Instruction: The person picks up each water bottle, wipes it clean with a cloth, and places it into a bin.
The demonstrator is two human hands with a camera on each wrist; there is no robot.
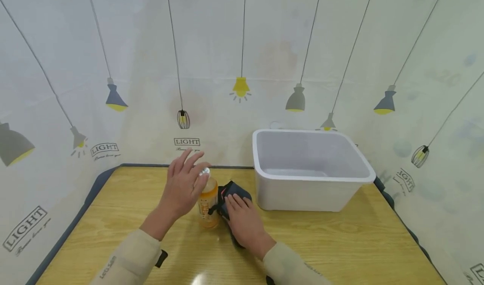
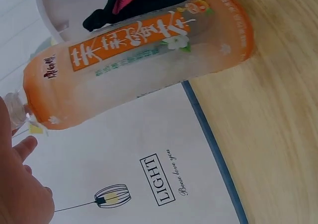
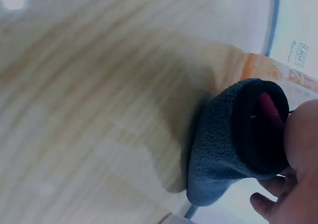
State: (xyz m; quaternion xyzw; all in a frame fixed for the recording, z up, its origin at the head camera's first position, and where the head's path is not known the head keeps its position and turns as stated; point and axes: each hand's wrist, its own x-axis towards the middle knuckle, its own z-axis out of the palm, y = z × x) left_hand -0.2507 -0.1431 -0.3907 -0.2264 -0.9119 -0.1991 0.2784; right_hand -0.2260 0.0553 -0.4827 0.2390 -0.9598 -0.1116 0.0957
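An orange-labelled drink bottle [image 1: 209, 205] with a pale cap stands upright on the table. My left hand [image 1: 182, 188] holds it at the cap between thumb and index finger, the other fingers raised. In the left wrist view the drink bottle [image 2: 134, 60] shows its orange label, its neck partly hidden by the hand. My right hand [image 1: 245, 222] grips a dark blue-grey fleece item [image 1: 238, 189] just right of the bottle, its fingers over the top. In the right wrist view the fleece item [image 3: 213, 144] has a black-edged opening with pink inside; its exact kind is unclear.
A large white plastic tub [image 1: 302, 194] stands at the back right of the wooden table [image 1: 340, 243]. Behind the table hangs a pale backdrop [image 1: 211, 45] printed with lamps. A dark edge runs along the table's sides and back.
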